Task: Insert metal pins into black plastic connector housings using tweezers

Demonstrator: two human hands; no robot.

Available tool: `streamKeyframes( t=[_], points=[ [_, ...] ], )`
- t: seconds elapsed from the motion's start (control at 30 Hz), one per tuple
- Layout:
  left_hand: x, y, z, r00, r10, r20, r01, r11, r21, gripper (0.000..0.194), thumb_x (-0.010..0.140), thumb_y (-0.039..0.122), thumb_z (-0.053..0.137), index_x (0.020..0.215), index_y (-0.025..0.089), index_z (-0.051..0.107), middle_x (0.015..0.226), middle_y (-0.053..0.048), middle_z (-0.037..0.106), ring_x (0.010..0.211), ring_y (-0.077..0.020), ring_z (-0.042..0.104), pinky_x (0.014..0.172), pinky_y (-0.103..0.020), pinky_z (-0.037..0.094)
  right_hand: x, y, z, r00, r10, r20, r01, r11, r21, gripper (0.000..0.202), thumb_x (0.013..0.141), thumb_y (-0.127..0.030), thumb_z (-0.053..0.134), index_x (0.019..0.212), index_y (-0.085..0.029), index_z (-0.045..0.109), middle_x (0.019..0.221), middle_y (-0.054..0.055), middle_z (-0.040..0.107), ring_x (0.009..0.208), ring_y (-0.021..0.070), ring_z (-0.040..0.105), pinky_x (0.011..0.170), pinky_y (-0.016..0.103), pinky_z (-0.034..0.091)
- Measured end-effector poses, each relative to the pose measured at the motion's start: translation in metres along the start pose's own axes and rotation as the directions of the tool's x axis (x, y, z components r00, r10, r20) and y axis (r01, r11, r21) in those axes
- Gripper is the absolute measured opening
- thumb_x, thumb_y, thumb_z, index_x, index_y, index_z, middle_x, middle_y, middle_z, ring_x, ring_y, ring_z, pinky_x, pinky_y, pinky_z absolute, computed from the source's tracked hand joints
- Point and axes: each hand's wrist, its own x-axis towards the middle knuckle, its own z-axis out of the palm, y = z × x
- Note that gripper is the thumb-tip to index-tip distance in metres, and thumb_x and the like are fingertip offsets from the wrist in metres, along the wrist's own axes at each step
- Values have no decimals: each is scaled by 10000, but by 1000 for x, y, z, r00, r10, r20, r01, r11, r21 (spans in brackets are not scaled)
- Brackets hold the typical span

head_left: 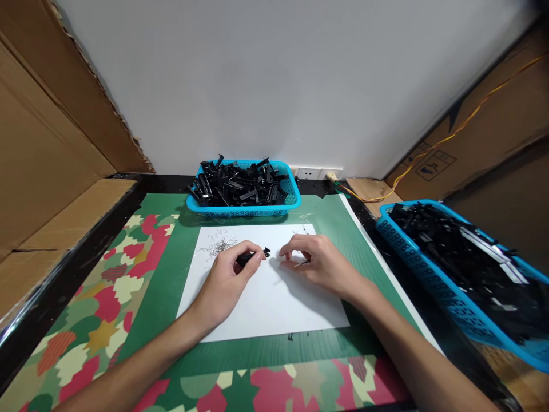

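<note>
The left hand (227, 277) pinched a small black plastic part (244, 259) over a rectangular white sheet (266, 306). From the part, thin grey wire-like pieces (221, 246) lay at ten o'clock, a blue plastic basket (242, 212) at twelve; the right hand (319, 257) curled at three, its grip unclear.

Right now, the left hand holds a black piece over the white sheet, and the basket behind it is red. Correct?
The colour is wrong: in the head view that basket is blue. The left hand does hold a black piece over the white sheet.
</note>
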Motion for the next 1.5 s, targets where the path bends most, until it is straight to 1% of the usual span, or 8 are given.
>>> streamKeyframes(
  t=[0.17, 0.33, 0.53, 0.73, 1.0, 1.1, 1.2, 1.5],
  points=[
    [-2, 4, 1, 1000, -10, 24, 11, 999, -44, 286, 1049, 434, 577, 947, 188, 679, 910, -15, 658, 826, -161, 552, 719, -275, 405, 2, -14, 6, 994, 15, -108, 1, 989, 145, 170, 1000, -334, 714, 984, -201, 818, 871, 31, 753, 627, 111, 472, 591, 265, 363],
    [-3, 7, 3, 998, -32, 54, 36, 997, -75, 328, 1033, 488, 597, 955, 183, 690, 848, -10, 608, 738, -141, 491, 633, -262, 361, 4, -21, 21, 987, 49, -151, 1, 950, 312, 206, 985, -366, 735, 906, -191, 811, 830, 30, 751, 621, 114, 474, 544, 248, 353],
    [-4, 5, -1, 959, -188, 213, 260, 883, -392, 417, 1034, 588, 545, 1168, 219, 686, 744, 40, 397, 551, -85, 267, 476, -230, 136, 5, -24, 24, 965, 145, -220, -37, 901, 431, 209, 945, -351, 762, 867, -160, 788, 782, 29, 721, 542, 88, 448, 480, 235, 331],
    [-9, 9, 0, 969, -153, 195, 236, 813, -532, 447, 1038, 567, 573, 1417, 331, 573, 979, -4, 496, 603, -70, 334, 468, -196, 169, 0, -35, 23, 920, -16, -393, 119, 964, 239, 99, 919, -205, 745, 831, -189, 788, 679, -7, 665, 527, 94, 386, 510, 264, 330],
    [-12, 6, 7, 1000, 1, 12, 6, 822, -569, 704, 1000, 517, 687, 1608, 404, 350, 912, 11, 562, 647, -90, 448, 538, -186, 392, -11, -48, 30, 835, -317, -449, 344, 939, -22, 124, 962, -121, 678, 971, -200, 773, 773, 21, 738, 518, 95, 526, 485, 250, 414],
    [-10, 3, 5, 999, 22, -32, -36, 841, -540, 743, 869, 477, 855, 1527, 303, 556, 900, -8, 624, 613, -82, 472, 487, -183, 416, -14, -50, 32, 795, -412, -445, 381, 910, -163, 135, 956, -96, 692, 1013, -201, 754, 816, 22, 772, 587, 107, 650, 492, 243, 449],
    [-10, 3, 3, 995, 27, -94, -66, 898, -436, 517, 742, 436, 955, 1167, 174, 819, 883, -51, 699, 598, -101, 536, 448, -211, 489, -16, -49, 31, 793, -453, -407, 373, 889, -264, 132, 974, -106, 684, 1025, -210, 747, 820, 13, 780, 648, 116, 713, 511, 250, 475],
    [-10, 11, 0, 987, 105, -122, -145, 908, -393, 278, 787, 315, 934, 1024, 180, 881, 956, -88, 791, 693, -175, 718, 567, -288, 679, -19, -40, 26, 768, -573, -286, 462, 805, -372, 168, 1045, -131, 602, 1168, -178, 706, 802, 28, 750, 594, 116, 661, 496, 257, 473]
  ],
)
